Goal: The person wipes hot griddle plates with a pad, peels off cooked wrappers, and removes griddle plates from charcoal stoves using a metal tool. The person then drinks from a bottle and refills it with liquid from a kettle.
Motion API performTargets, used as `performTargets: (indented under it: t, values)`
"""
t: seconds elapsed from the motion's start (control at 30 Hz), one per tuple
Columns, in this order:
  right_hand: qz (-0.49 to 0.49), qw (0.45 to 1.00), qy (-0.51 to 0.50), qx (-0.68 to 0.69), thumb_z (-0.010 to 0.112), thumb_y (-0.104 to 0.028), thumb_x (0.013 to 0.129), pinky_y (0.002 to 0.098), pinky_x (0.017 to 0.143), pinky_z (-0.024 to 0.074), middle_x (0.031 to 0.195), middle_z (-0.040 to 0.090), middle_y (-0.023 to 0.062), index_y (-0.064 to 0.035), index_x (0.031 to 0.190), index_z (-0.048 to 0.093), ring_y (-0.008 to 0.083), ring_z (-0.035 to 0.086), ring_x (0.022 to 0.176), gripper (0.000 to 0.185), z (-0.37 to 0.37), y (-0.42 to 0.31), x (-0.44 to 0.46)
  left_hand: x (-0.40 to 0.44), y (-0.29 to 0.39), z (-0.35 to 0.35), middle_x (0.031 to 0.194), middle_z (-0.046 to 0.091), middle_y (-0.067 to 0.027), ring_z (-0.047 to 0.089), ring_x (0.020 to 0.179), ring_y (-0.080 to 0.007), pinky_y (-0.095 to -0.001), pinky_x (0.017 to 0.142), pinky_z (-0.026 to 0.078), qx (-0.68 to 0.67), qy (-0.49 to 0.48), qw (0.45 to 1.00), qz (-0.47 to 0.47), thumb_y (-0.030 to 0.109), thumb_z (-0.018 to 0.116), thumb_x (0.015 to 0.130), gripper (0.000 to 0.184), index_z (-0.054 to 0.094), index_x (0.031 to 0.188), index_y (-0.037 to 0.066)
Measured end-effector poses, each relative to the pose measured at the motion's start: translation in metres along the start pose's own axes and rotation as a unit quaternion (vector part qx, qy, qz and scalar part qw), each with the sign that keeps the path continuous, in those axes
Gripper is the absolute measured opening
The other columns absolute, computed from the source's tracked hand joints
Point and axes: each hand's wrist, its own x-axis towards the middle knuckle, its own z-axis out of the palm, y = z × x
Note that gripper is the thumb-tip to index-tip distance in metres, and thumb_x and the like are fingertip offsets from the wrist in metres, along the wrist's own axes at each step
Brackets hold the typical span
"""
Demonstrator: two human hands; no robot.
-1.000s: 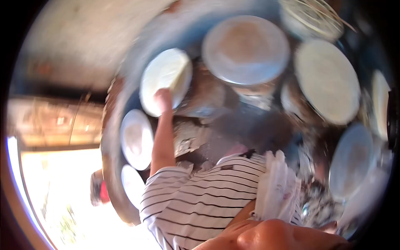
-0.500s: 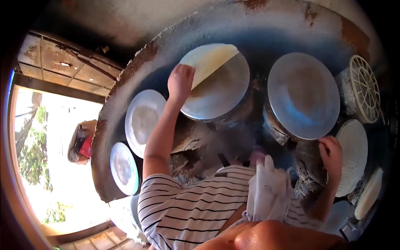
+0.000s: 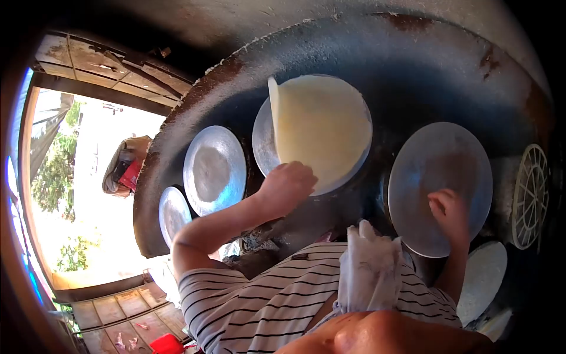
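My left hand [image 3: 290, 184] is closed, fingers pinched on the lower edge of a thin, pale yellow flatbread [image 3: 324, 130]. The flatbread lies across most of the round middle griddle [image 3: 265, 141], and its left edge stands folded up. Bare metal of this griddle shows at the left. In front of the other large griddle [image 3: 413, 177], on the right, hangs my right hand [image 3: 449, 209]. Its fingers are loosely curled with nothing visible in them. Brownish patches mark that griddle's surface.
At the left stand two smaller metal discs, one larger [image 3: 227, 159] and one smaller [image 3: 169, 215]. A round slatted rack [image 3: 529, 197] leans at the far right, above a pale round sheet [image 3: 484, 280]. A curved, sooty wall [image 3: 377, 56] runs behind the griddles. A red object [image 3: 167, 344] lies on the tiled floor.
The flatbread has spread over most of the middle griddle. My left hand has moved from its left side to its lower edge. My right hand has come in front of the right griddle.
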Motion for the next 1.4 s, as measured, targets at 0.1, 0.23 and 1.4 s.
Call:
performTargets:
  t: [0.1,0.23,1.4]
  values:
    - [0.002,0.999,0.024,0.043,0.062,-0.009,0.081,0.0358,0.068,0.0488,0.093,0.061,0.0145,-0.0016,0.093,0.065,0.0301,0.061,0.082,0.015,0.006,-0.006,0.008,0.016,-0.069,0.019,0.11,0.057,-0.014,0.055,0.101,-0.0347,-0.0463,0.085,0.048,0.002,0.142,0.967,-0.21,0.03,0.064,0.081,0.047,0.052,0.122,0.012]
    - [-0.089,0.995,0.018,-0.033,0.063,-0.009,0.08,0.0357,0.067,0.0487,0.094,0.061,0.0148,-0.0018,0.093,0.066,0.0302,0.061,0.082,0.015,0.007,-0.011,0.034,0.081,-0.219,0.152,0.128,0.05,-0.02,0.047,0.121,-0.0393,-0.0484,0.097,0.041,-0.129,0.035,0.805,-0.578,0.051,0.056,0.081,0.074,0.033,0.142,0.015]
    - [-0.054,0.92,0.244,0.303,0.076,-0.008,0.072,0.0269,0.066,0.0511,0.12,0.052,0.0131,-0.0096,0.134,0.046,0.0137,0.06,0.072,0.069,0.018,-0.024,0.068,0.005,0.098,-0.137,0.083,0.059,-0.0078,0.059,0.073,-0.0223,-0.0326,0.064,0.048,0.009,0.385,0.921,-0.059,0.005,0.073,0.075,0.012,0.067,0.084,0.006]
